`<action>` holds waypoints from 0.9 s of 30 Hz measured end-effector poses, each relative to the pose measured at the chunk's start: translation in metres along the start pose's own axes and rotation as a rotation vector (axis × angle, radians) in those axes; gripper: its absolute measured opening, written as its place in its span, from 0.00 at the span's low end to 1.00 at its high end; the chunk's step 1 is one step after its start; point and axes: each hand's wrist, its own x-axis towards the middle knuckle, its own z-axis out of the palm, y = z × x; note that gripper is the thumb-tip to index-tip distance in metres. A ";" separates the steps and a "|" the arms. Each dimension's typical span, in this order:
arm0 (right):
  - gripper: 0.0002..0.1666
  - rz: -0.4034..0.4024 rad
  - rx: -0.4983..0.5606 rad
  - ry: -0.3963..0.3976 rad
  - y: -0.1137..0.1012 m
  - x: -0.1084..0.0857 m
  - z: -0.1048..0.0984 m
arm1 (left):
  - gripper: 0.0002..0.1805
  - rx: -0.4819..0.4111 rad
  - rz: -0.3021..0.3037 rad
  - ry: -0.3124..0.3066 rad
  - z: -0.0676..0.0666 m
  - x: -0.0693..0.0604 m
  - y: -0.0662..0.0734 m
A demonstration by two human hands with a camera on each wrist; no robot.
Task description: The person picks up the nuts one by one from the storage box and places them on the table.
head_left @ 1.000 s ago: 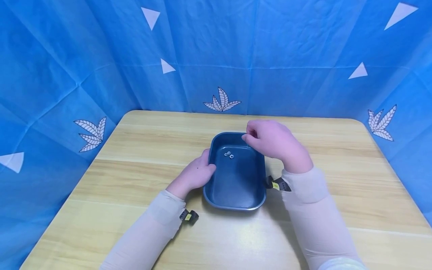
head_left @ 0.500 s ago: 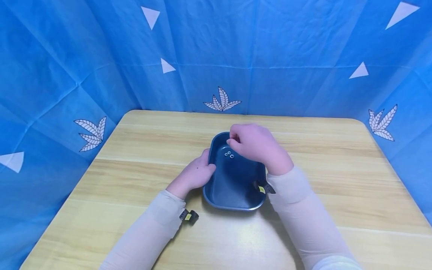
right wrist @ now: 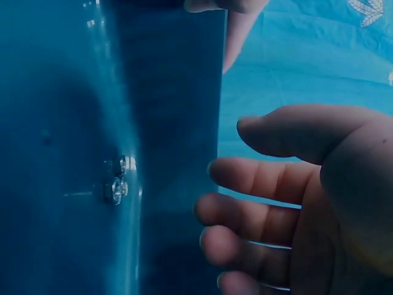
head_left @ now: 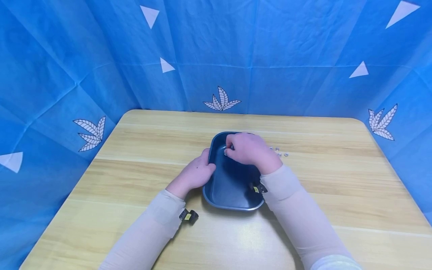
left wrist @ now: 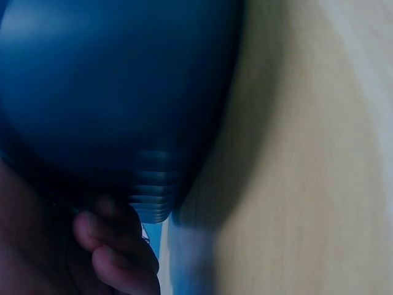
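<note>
A dark blue rectangular tray [head_left: 233, 183] stands on the table, also filling much of the left wrist view. My left hand [head_left: 195, 171] grips its left side, thumb over the rim and fingers outside against the wall. My right hand [head_left: 249, 150] hovers over the tray's far part. The right wrist view shows its fingers loosely bent, thumb apart from them, nothing between. Beyond the fingertips, small shiny metal nuts [right wrist: 116, 189] lie on the tray floor. In the head view the right hand hides most of them; one nut [head_left: 225, 152] shows beside the thumb.
Several more small metal nuts [head_left: 286, 154] lie on the wooden table [head_left: 337, 187] just right of the tray, partly behind the right wrist. A blue patterned curtain [head_left: 290, 56] hangs around the table's back and sides.
My right hand has moved left and lower, from the tray's far right rim to above the nuts inside. Several nuts on the table at right have come into view. The left hand has stayed still.
</note>
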 end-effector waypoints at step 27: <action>0.19 -0.010 -0.020 -0.214 0.016 0.004 0.016 | 0.32 -0.029 -0.018 -0.012 -0.001 -0.003 0.003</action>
